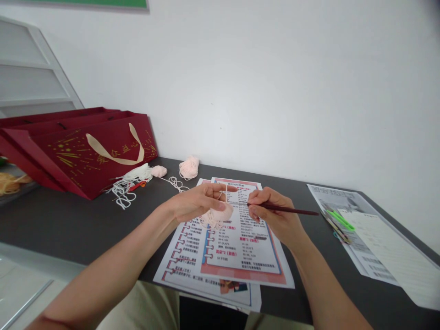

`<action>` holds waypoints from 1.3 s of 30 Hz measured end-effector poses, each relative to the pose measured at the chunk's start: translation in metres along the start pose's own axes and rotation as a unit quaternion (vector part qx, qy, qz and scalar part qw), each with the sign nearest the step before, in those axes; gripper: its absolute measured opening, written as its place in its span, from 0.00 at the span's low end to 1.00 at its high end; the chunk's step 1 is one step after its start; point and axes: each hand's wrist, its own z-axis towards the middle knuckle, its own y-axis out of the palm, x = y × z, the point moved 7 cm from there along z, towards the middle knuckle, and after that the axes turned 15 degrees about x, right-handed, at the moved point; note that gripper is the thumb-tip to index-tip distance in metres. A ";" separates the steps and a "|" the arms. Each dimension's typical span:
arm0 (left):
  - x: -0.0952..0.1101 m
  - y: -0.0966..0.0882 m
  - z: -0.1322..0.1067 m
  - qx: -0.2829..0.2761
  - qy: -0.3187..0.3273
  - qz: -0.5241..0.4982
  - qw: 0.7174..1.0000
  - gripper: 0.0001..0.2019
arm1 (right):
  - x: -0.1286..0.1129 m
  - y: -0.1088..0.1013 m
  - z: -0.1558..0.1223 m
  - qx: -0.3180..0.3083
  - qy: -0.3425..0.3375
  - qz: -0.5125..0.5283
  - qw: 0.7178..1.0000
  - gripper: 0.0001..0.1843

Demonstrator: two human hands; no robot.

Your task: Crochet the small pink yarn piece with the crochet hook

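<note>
Nearest us, on the dark grey tabletop (120, 238), overlapping paper sheets printed in pink and blue (240, 268) lie beneath the work. Over them, the left hand (195, 201) has thumb and fingers closed on a rounded, pale pink yarn piece (224, 214); its index finger points right, a pale strand (226, 193) crossing it. The right hand (273, 211) has its fingers clamped on a slim, dark red hook handle (295, 210), thin shaft pointing left at the piece. We cannot tell whether the tip sits in a loop.

For clean work, we judge: light, even tension over the index finger; a pinch close to the working edge; the shaft turned gently, lest the tip split the yarn.

To the right, green-handled scissors (342, 220) lie beside lined white paper (388, 252), well apart from the hands. Farther left, we note a loose white yarn tangle (137, 173) near a small pale pink yarn bundle (158, 171); slack there could snag. Farthest, a larger pale pink skein (189, 167) lies near the wall.
</note>
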 end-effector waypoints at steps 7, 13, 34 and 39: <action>0.001 0.004 -0.002 -0.023 -0.008 0.003 1.000 0.26 | -0.001 0.001 0.000 0.006 0.006 -0.005 1.000 0.05; -0.003 0.006 -0.003 -0.040 -0.032 -0.024 0.998 0.28 | 0.004 0.003 0.000 -0.003 0.024 0.036 0.999 0.05; -0.011 0.009 -0.004 -0.104 -0.073 -0.043 0.991 0.27 | 0.003 0.007 -0.002 -0.035 0.071 0.096 0.992 0.05; -0.003 0.010 -0.005 -0.086 -0.028 -0.028 0.995 0.28 | 0.003 0.011 -0.001 -0.013 0.101 0.133 0.986 0.07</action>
